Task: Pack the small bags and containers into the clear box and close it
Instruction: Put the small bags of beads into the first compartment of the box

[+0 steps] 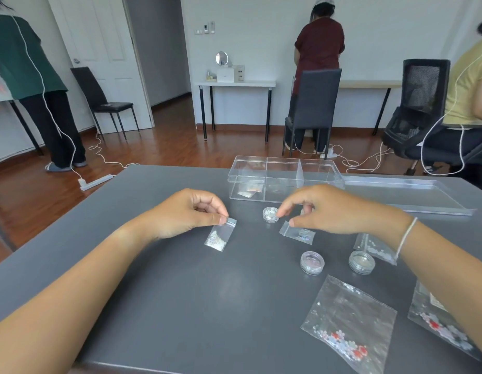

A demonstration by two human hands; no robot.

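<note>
I am seeing the grey table (180, 306) lying bare on its left half, with everything crowding the right. The clear box (284, 177) is standing open near the far edge, two small packets lying in its left compartment; its lid (404, 194) is resting flat beside it. My left hand (180, 214) is pinching the top of a small glitter bag (219, 236) between its fingers. My right hand (334, 209) is touching a round jar (270, 214) with its fingertips while its thumb is pressing another small bag (296, 231).
</note>
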